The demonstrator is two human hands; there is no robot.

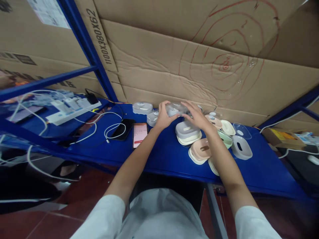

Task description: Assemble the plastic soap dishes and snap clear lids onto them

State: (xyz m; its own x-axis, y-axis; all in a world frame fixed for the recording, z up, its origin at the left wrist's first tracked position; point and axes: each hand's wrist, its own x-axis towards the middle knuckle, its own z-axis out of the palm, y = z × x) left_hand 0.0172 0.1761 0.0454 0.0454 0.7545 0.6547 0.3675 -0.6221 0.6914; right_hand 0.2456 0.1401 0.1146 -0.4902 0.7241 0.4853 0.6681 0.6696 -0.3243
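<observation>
My left hand (164, 117) and my right hand (196, 115) grip a grey rounded plastic box with a clear lid (176, 109) from its two sides, close to the cardboard wall. Left of it, a similar lidded grey box (152, 117) sits partly behind my left hand, and another lidded grey box (142, 108) lies farther left. Nearer to me are a grey slotted piece (187, 128) stacked on cream ones and a peach slotted piece (201, 148) on a cream one. My right forearm hides part of a green piece (225, 138).
On the right lie a grey slotted tray (245, 153), a clear lid (242, 130) and a cream piece (228, 127). A lit phone (140, 134), a dark phone (122, 129) and white cables lie left. A power strip (72, 111) stands beyond the blue frame post (96, 63).
</observation>
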